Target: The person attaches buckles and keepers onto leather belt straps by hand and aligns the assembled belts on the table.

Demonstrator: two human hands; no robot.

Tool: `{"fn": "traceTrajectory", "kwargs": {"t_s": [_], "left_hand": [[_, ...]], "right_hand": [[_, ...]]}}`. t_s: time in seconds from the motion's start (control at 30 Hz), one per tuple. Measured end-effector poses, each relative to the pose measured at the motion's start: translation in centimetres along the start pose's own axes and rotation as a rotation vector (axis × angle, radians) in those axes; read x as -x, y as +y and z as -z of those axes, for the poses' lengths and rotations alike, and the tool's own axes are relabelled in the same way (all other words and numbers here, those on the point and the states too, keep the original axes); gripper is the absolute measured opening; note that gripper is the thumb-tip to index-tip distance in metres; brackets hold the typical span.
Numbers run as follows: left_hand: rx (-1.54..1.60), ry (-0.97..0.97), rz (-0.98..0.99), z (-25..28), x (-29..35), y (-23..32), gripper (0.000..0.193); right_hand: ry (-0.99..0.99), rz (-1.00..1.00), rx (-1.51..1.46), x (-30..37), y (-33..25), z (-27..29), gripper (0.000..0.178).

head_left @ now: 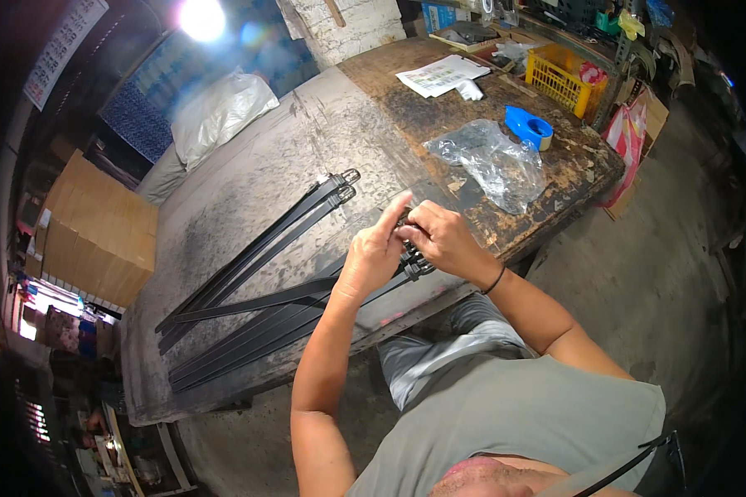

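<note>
Both my hands meet over the near edge of a worn workbench point(307, 141). My left hand point(373, 253) and my right hand point(441, 236) pinch the buckle end of a black belt point(261, 302) between them; the buckle itself is mostly hidden by my fingers. Several more black belts point(240, 344) lie flat under that one, running to the left. Two other black belts point(265, 240) with metal buckles point(346, 186) lie apart, further up the bench.
A crumpled clear plastic bag point(493, 161), a blue tape dispenser point(528, 128), printed papers point(441, 74) and a yellow crate point(562, 79) sit at the far right. A white sack point(220, 112) and cardboard boxes point(99, 232) are at the left.
</note>
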State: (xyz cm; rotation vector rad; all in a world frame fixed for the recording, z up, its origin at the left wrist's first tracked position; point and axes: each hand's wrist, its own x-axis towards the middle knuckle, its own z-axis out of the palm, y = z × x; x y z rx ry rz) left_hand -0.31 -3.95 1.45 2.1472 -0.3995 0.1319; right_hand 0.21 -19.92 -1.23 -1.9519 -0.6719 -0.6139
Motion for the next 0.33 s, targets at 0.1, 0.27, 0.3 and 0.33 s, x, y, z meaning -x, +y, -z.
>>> {"fn": "traceTrajectory", "kwargs": {"t_s": [0.1, 0.27, 0.3, 0.33], "left_hand": [[0.005, -0.118, -0.128, 0.9, 0.4, 0.3, 0.028], [-0.009, -0.171, -0.261, 0.9, 0.9, 0.8, 0.024], [0.017, -0.169, -0.300, 0.7, 0.9, 0.7, 0.022], [0.044, -0.165, -0.336, 0.5, 1.1, 0.4, 0.020]], "right_hand": [[0.049, -0.052, -0.263, 0.6, 1.0, 0.7, 0.025], [-0.038, -0.637, -0.844, 0.7, 2.7, 0.5, 0.047], [-0.109, -0.690, -0.919, 0.9, 3.1, -0.1, 0.053], [-0.139, -0.686, -0.991, 1.0, 3.2, -0.6, 0.054]]}}
